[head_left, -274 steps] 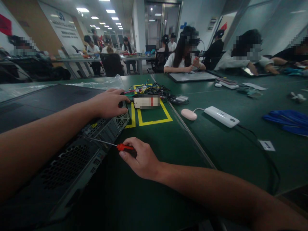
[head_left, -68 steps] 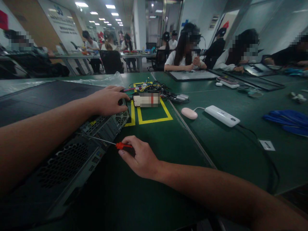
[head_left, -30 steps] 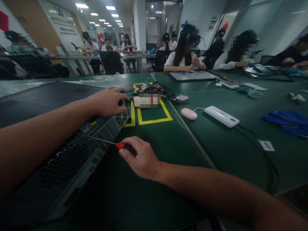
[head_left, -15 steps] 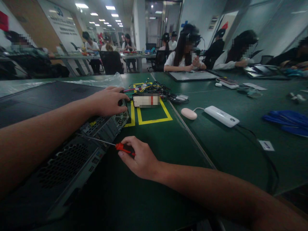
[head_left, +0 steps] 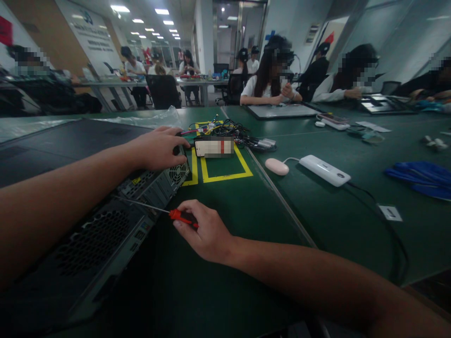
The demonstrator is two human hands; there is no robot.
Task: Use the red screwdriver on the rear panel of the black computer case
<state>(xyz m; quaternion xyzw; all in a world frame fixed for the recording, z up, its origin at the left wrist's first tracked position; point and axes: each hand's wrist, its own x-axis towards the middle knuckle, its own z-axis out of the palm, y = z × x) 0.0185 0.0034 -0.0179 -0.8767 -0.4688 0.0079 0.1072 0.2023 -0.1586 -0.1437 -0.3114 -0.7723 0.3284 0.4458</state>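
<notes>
Step in hand looks like screwdriver work at the back of the PC case [head_left: 102, 234], approx. 8 o'clock in view. R hand [head_left: 207, 230], at abt. 7 o'clock, has thumb + fingers closed round the handle of the screwdriver [head_left: 176, 215]; shaft points to 9–10 o'clock, its far end by the case's upper rear edge, nr. L forearm [head_left: 70, 185]. Can't tell if the tip sits in a screw head. L hand [head_left: 160, 150], approx. 9 o'clock, lies palm-down over the case's far rear corner, above the fan grille [head_left: 178, 172], fingers loosely parted, nothing pinched in them AFAICT. To do it well: line shaft up w/ the screw head, push straight along it, turn w/ fingers, min. wobble, or tip may cam out. Firm L-hand pressure prob. braces the case vs. that push. Forearm prob. blocks sightline, so lift it a bit. Phone [head_left: 213, 147] + cables [head_left: 230, 127], 11–12 o'clock, are close to L fingertips; don't slip onto 'em.
</notes>
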